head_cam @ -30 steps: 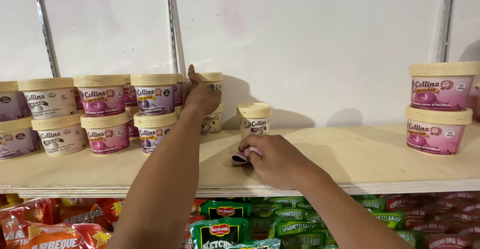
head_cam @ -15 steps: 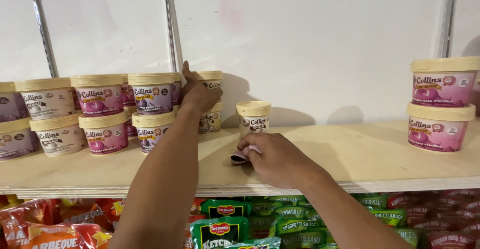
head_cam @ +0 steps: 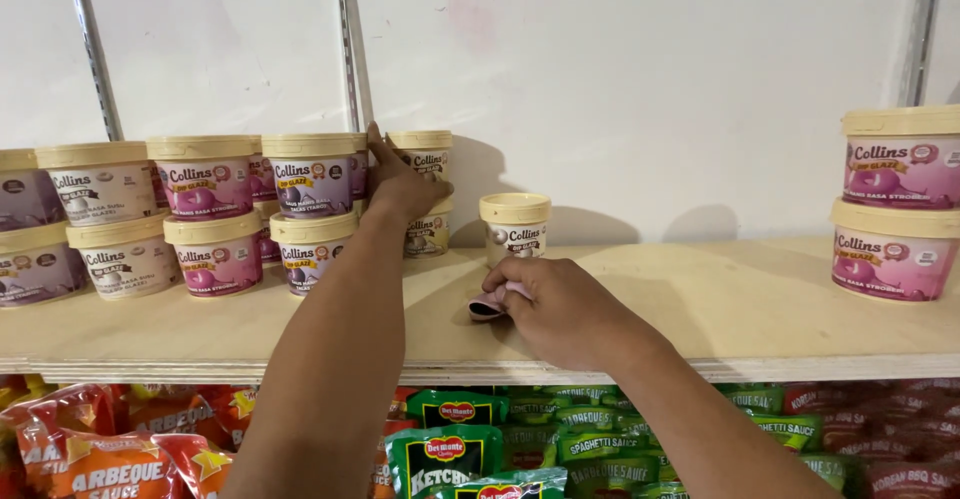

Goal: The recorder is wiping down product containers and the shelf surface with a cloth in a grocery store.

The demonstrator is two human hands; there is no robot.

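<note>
My left hand reaches to the back of the wooden shelf and rests on the stacked cream-lidded tubs there, fingers against an upper tub. My right hand lies on the shelf, pressing a small pink cloth onto the wood. A single small tub with a cream lid stands just behind that hand.
Two-high rows of tubs with pink, purple and white labels fill the shelf's left side. Two larger pink tubs are stacked at the right. Below the shelf sit sauce pouches, green and orange-red. A white back panel rises behind.
Both hands stay almost where they were. The view has shifted slightly, and the left hand sits a little lower against the stacked tubs.
</note>
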